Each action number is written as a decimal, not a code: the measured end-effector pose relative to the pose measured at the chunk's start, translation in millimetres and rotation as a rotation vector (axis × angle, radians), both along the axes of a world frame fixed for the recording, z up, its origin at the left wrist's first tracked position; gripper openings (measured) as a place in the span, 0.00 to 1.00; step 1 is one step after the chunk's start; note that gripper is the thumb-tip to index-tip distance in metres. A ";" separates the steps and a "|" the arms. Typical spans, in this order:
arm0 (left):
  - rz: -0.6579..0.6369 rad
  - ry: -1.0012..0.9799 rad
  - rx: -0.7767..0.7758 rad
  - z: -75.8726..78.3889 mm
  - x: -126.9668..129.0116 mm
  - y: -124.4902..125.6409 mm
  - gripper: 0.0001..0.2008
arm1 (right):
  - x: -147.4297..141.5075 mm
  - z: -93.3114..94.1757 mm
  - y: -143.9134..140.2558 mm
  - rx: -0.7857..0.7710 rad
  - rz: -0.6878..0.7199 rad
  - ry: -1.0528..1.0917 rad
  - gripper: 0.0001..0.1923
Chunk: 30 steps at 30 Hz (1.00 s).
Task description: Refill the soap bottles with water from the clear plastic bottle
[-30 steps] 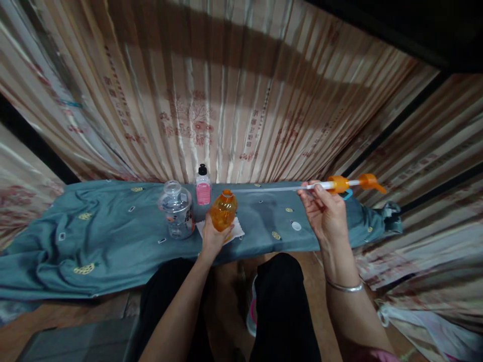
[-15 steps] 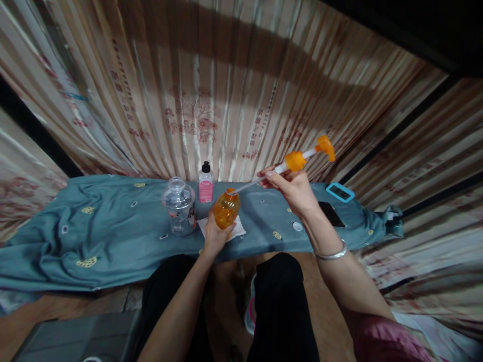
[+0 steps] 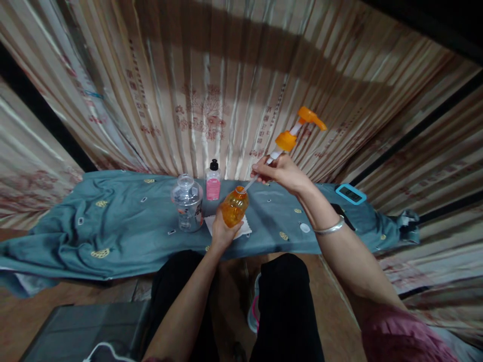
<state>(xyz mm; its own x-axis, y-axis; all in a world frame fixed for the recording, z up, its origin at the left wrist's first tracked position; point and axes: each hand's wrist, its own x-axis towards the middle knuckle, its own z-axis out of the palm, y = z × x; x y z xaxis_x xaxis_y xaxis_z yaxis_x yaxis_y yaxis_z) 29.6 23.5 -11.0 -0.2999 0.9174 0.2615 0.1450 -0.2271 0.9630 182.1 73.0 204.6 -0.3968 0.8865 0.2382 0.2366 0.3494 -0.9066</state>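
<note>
Tilted a little to the right, an amber bottle (image 3: 234, 207) is gripped by my left hand (image 3: 223, 232) over a white cloth (image 3: 246, 229). My right hand (image 3: 281, 172) pinches the white tube of an orange pump dispenser (image 3: 286, 141), below its collar. The pump head points up and to the right. The tube's lower end is in the bottle's open mouth; how deep it goes I cannot tell. Left of the bottle stand a pink-labelled bottle (image 3: 213, 187) with a black cap and a clear plastic cup (image 3: 189, 208) with a domed lid.
A green patterned cloth (image 3: 128, 226) covers the table. On its right side lie a blue-framed digital clock (image 3: 350, 194), a dark flat object (image 3: 342, 216) partly behind my arm, and a small white disc (image 3: 305, 228). A pleated curtain (image 3: 234, 90) hangs behind. A grey box (image 3: 90, 327) stands at lower left.
The pump has become steeper, its tube more upright at the bottle's mouth, and my right hand's grip has moved closer to the bottle. The whole view has shifted slightly.
</note>
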 end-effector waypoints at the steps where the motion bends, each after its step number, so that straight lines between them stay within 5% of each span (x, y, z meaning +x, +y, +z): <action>1: -0.001 0.005 0.008 -0.6 0.0 0.3 0.34 | -3.3 -4.3 1.9 -0.004 0.002 -0.015 0.24; 15: -0.026 0.043 0.064 -11.2 1.0 1.2 0.36 | -15.0 -89.9 4.3 0.064 -0.108 -0.071 0.13; 23: -0.030 0.071 0.074 -12.8 -0.3 1.8 0.36 | -0.1 -89.4 -3.6 0.041 0.020 -0.074 0.16; 30: -0.055 0.049 0.070 -5.2 0.4 -0.8 0.36 | 5.2 -83.2 -3.3 0.069 -0.017 -0.068 0.32</action>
